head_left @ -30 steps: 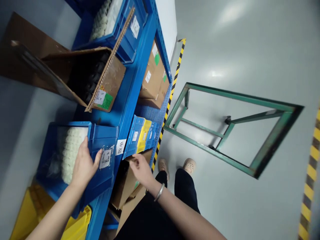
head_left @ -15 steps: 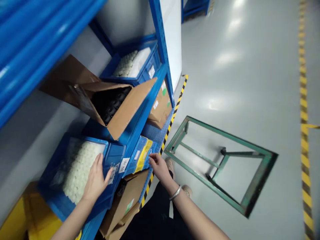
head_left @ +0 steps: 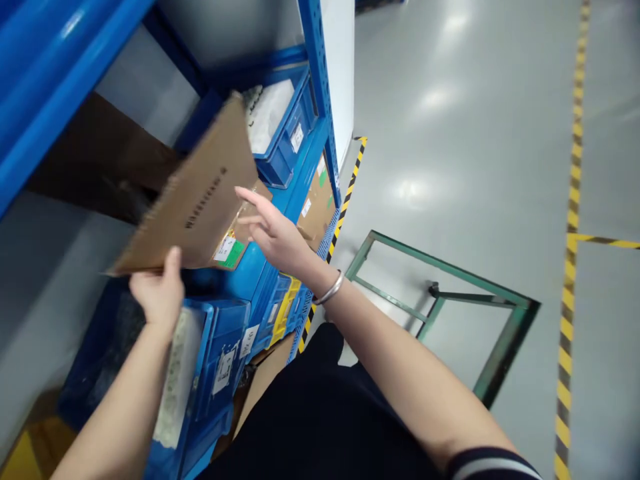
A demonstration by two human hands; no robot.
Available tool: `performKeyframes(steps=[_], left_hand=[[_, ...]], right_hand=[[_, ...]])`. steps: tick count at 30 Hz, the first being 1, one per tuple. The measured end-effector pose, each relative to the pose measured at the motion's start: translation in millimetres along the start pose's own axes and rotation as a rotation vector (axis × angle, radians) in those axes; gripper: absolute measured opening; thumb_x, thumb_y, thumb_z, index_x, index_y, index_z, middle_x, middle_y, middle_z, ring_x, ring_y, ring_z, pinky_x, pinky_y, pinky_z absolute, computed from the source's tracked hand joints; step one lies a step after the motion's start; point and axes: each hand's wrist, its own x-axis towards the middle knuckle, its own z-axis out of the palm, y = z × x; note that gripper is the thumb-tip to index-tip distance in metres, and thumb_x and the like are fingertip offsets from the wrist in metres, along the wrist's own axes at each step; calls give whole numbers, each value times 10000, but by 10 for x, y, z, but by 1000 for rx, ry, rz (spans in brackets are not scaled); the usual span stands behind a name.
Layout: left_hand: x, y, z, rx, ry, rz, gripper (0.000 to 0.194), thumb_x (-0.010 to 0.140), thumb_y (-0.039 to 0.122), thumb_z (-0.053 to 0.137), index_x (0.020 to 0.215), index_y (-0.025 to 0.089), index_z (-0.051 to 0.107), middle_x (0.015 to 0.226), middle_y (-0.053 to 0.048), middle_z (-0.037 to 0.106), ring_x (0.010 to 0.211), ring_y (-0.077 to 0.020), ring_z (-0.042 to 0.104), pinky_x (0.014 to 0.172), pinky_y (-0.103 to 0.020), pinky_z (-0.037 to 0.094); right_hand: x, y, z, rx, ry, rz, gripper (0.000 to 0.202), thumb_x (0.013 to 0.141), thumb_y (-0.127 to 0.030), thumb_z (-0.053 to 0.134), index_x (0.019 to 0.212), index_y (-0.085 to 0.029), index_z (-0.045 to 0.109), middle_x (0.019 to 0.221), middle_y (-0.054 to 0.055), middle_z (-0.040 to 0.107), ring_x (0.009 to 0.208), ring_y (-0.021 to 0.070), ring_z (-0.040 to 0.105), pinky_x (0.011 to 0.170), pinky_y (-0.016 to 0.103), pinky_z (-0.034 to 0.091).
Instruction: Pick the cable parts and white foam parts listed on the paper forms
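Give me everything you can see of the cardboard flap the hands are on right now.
The cardboard flap is plain brown corrugated board with a line of dark print across its face. It is raised and tilted, hiding the box's contents. The left hand grips its lower edge, thumb on the face; the right hand is open by its right edge, near the box's white and green labels. The box sits on the blue shelf.

I see a green metal frame standing on the grey floor, with yellow-black hazard tape running along it at right.
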Motion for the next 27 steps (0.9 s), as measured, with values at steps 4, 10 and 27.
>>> performKeyframes(steps=[4,10,27], left_hand=[[417,-205,-34,-136,127,-223,632,843,441,718,1206,-59,584,1232,-221,673,1097,-293,671,960,-455,571],[544,-230,43,-273,58,-347,642,905,326,645,1351,-27,347,1406,-249,530,1232,-279,591,898,-405,590],[541,-410,113,-492,200,-371,657,663,403,840,1162,100,541,1244,-188,654,1064,-246,676,796,-523,594]], right_hand=[[-179,153,-358,-9,106,143,410,896,-100,410,1288,-115,530,1332,102,566,957,98,660,870,261,550],[-815,812,-707,-20,201,473,285,846,-151,465,1091,-165,610,1112,70,664,871,140,686,749,282,559],[-1676,1476,-614,22,134,870,307,796,-238,482,1062,-167,619,1074,86,677,906,181,664,763,315,548]])
